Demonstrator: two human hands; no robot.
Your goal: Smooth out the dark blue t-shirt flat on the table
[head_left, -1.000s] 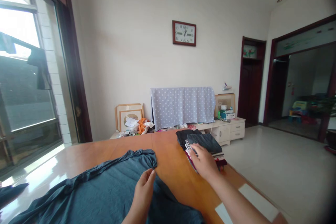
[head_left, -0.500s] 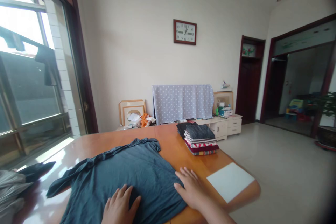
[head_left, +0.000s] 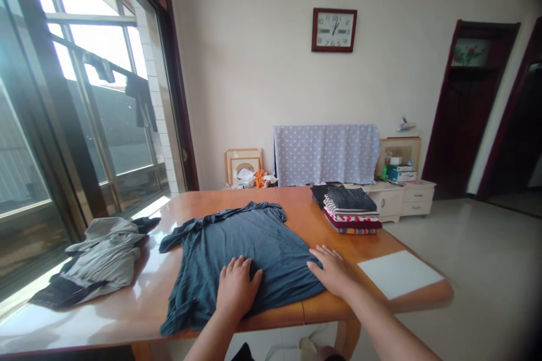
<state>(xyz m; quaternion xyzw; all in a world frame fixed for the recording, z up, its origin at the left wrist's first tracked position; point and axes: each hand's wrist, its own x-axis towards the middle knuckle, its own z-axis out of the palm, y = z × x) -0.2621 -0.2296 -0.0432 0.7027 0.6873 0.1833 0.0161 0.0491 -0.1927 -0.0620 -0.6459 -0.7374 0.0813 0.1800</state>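
Pressing one shirt, two hands

Strong daylight pours in through the tall window on the left, where the upper panes are blown out to near white, and it throws a bright glare patch on the glossy counter near the sill while the far wall stays evenly and softly lit. Shadows are faint and short, showing mostly under the left hand and the right hand. The wide lens bends the window frame and the dark doorway outward, the right corners fade into dark vignetting, and the near counter edge looks slightly smeared.
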